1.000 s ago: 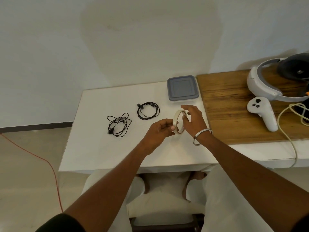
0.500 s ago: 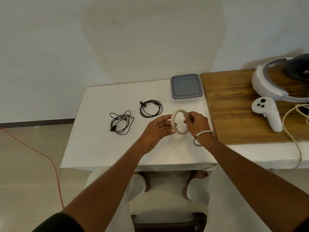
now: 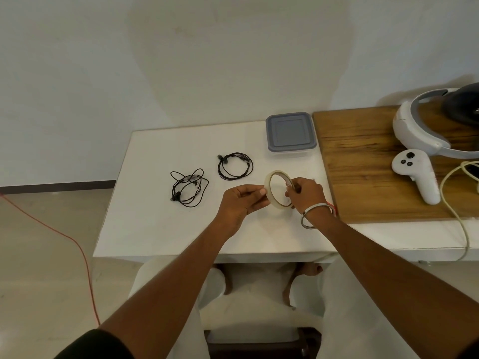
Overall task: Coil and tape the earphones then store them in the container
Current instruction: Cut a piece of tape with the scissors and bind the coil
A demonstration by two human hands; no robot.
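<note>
Two earphone sets lie on the bench (image 3: pixel 160 229): coiled earphones (image 3: pixel 235 166) and tangled earphones (image 3: pixel 188 188), neither visibly taped. Both hands, left hand (image 3: pixel 242 203) and right hand (image 3: pixel 305 194), grip the tape roll (image 3: pixel 275 190). Lidded container (image 3: pixel 290 131): nothing stored yet, apparently.

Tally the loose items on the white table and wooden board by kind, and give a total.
Black wired earphone sets: 2 (tidy coil, loose tangle)
Clear tape roll: 1
Grey-lidded square container: 1
White headset: 1
White handheld controller: 1
Total: 6
</note>
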